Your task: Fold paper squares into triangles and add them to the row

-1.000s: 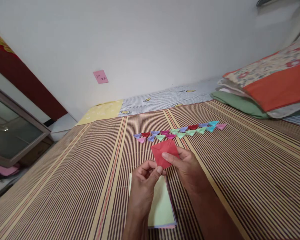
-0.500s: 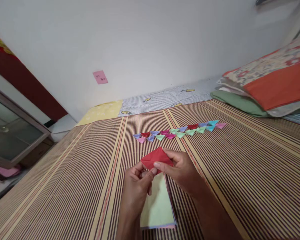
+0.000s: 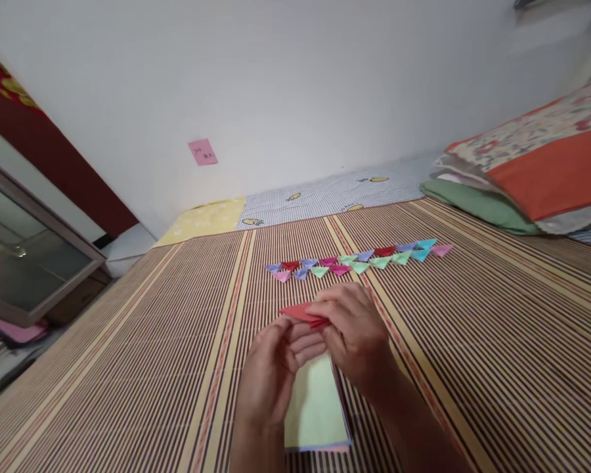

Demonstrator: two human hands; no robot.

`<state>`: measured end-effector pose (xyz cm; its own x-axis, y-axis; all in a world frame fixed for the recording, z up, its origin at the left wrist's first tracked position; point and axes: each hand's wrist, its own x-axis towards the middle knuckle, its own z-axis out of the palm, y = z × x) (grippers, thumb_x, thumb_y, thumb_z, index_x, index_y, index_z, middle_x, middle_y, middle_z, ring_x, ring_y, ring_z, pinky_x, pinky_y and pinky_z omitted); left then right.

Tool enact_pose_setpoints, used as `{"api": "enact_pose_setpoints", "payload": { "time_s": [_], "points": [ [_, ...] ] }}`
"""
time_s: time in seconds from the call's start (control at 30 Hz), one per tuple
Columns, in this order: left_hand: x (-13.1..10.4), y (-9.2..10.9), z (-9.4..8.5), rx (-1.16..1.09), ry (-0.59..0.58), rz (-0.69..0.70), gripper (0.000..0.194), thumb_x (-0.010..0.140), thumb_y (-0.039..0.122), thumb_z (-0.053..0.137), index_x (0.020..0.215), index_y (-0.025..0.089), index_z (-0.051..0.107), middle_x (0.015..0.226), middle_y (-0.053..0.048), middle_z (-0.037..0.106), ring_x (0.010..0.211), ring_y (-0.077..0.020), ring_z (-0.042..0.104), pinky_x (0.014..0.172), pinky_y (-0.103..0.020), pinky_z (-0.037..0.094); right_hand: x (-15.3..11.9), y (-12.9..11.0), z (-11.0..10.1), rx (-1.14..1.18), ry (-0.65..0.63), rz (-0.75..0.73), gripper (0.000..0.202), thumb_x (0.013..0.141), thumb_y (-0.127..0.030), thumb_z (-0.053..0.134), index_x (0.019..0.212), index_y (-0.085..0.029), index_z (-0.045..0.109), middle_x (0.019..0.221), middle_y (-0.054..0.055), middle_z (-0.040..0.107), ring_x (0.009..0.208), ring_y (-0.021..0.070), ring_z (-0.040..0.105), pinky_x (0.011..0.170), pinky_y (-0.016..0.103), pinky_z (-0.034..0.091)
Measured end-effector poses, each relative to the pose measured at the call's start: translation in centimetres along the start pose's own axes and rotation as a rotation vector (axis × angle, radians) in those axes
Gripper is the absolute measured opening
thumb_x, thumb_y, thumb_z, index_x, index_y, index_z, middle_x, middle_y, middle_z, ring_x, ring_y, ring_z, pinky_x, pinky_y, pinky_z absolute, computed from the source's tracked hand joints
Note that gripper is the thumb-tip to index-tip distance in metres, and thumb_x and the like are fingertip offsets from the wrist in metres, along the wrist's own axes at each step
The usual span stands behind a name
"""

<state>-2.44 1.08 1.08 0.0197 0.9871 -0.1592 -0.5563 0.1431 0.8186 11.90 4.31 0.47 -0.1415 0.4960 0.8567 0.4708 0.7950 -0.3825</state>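
Observation:
A folded piece of red paper [image 3: 298, 313] is held between both hands above the striped mat. My left hand [image 3: 273, 364] has its thumb and fingers on the paper's left part from below. Fingers of my right hand [image 3: 352, 328] are wrapped over the paper's right end, hiding part of it. Beneath the hands lies a stack of pale green paper [image 3: 318, 407], with blue and pink edges showing at its near end. Beyond them, several small folded triangles [image 3: 339, 269] in many colours form two rows.
The striped mat [image 3: 152, 341] spreads over the bed. Folded bedding [image 3: 546, 171] is piled at the right. A pink note [image 3: 203, 152] is on the white wall behind. A glass-fronted cabinet [image 3: 29, 249] stands at the left.
The red paper has gone from an open, broad shape facing the camera to a narrower folded one. My right hand has closed over its right side, and the view has shifted slightly.

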Motion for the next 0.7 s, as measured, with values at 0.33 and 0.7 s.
{"api": "enact_pose_setpoints", "payload": {
  "time_s": [0.33,0.7],
  "points": [
    [0.4,0.4,-0.3,-0.263,0.143,0.043,0.015,0.068,0.014,0.087,0.075,0.011,0.074,0.079,-0.007,0.077,0.068,-0.0166,0.071,0.072,-0.029,0.06,-0.4,-0.5,0.9,-0.013,-0.126,-0.052,0.019,0.091,-0.005,0.059,0.097,-0.018,0.07,0.104,0.008,0.069,0.104,0.0263,0.056,0.089,0.043,0.043],
    [0.1,0.1,0.0,-0.158,0.075,0.186,0.014,0.076,0.027,0.083,0.081,0.014,0.08,0.083,-0.009,0.08,0.075,-0.0197,0.075,0.077,-0.032,0.061,-0.4,-0.7,1.5,0.139,-0.059,0.167,0.01,0.093,-0.014,0.064,0.084,-0.017,0.063,0.085,0.005,0.061,0.086,0.0214,0.055,0.078,0.036,0.045]
  ]
}}
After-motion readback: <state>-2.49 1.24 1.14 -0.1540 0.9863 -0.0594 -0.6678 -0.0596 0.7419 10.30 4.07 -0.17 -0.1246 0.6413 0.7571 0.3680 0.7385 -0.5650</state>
